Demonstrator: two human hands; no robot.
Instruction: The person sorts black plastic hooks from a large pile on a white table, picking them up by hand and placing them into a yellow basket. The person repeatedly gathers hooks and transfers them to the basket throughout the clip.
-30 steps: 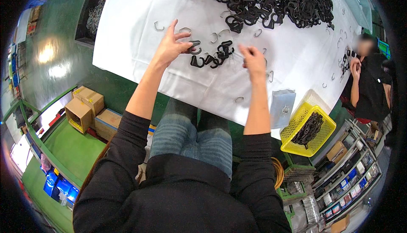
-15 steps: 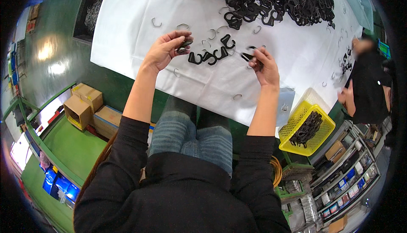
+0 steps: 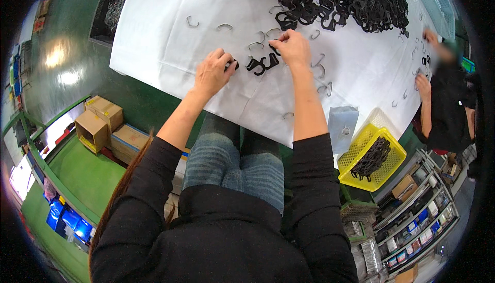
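My left hand (image 3: 212,71) pinches one black hook (image 3: 236,65), my right hand (image 3: 294,49) a second hook (image 3: 275,50), fingers nearly closed, over the white-covered counter (image 3: 160,40), loose hooks (image 3: 272,60) between.

Nothing legible around you; the small packages (image 3: 432,208) lined up at your right, the cardboard boxes (image 3: 102,110) at your left and the white spot (image 3: 460,103) on a co-worker's black top (image 3: 446,126) yield no readable lettering
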